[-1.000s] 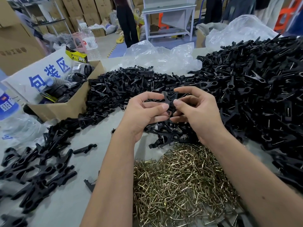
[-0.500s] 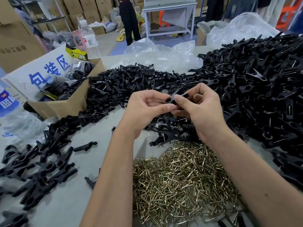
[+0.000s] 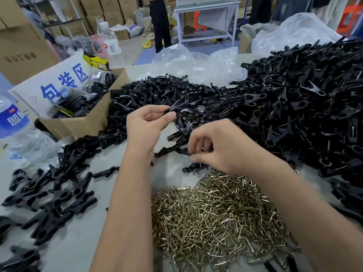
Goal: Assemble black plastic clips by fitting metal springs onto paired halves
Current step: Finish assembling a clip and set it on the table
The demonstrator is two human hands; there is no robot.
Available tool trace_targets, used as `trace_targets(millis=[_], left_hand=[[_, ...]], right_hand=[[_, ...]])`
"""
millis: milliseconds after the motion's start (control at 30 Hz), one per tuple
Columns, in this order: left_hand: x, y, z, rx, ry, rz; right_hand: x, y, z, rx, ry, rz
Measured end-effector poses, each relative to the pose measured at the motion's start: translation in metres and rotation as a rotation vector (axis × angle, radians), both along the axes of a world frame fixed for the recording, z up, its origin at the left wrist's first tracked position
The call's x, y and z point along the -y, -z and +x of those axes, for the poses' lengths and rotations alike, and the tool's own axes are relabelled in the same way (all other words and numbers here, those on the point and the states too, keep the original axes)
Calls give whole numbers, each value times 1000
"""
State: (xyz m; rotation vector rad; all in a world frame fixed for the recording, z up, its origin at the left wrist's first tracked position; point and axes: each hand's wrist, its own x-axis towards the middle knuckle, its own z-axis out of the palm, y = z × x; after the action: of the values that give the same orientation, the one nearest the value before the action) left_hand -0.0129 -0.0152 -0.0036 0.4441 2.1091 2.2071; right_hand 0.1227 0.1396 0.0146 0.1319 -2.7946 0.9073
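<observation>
Pinching a black clip half over the table's middle is the left hand, while the right hand, fingers curled, contents indiscernible, is hovering above the spring pile near the front edge; risk: motion blur suggests haste, so the half may slip.

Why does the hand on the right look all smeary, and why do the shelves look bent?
Head view: the right hand is motion-blurred at its fingers; the left hand pinching a clip half is sharper. The wide-angle lens bends the shelves near the edges.
</observation>
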Motion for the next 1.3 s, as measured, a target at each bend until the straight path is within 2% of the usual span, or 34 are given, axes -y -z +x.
trace_targets(millis=[67, 100, 167, 233, 400, 567, 733, 833, 867, 900, 967, 1033, 1133, 1200, 1267, 1300], left_hand=[[1, 0, 0, 27, -19, 18], [0, 0, 0, 33, -20, 24], [-2, 0, 0, 35, -18, 26], [-3, 0, 1, 36, -16, 22], [-3, 1, -1, 35, -34, 29], [-2, 1, -2, 55, -60, 44], [-1, 1, -3, 60, -77, 43], [-1, 2, -3, 70, -83, 48], [-1, 2, -3, 73, -84, 49], [-2, 2, -3, 75, -84, 49], [-2, 2, -2, 72, -84, 46], [-3, 1, -2, 70, -86, 42], [-3, 0, -1, 74, -92, 29], [-3, 0, -1, 72, -99, 23], [-3, 0, -1, 69, -103, 21], [-3, 0, -1, 69, -102, 20]], right_hand=[[7, 2, -1, 99, -34, 242], [8, 3, -2, 159, -28, 278], [7, 5, -1, 237, -8, 285], [4, 5, 1, 213, 0, 248], [-2, 4, 2, 6, 98, -82], [-7, 3, 1, -11, 144, -395], [-15, -5, -1, -33, 307, -868], [-28, -13, 1, -256, 476, -955], [-34, -13, 2, -352, 546, -865], [-41, -12, 4, -424, 614, -685], [-48, -8, 7, -434, 661, -204], [-45, -7, 8, -431, 633, 119], [-28, -5, 5, -382, 445, 244], [-7, -1, 4, -135, 276, 231], [11, 6, 0, 59, 209, 362], [15, 10, -3, 95, 203, 460]])
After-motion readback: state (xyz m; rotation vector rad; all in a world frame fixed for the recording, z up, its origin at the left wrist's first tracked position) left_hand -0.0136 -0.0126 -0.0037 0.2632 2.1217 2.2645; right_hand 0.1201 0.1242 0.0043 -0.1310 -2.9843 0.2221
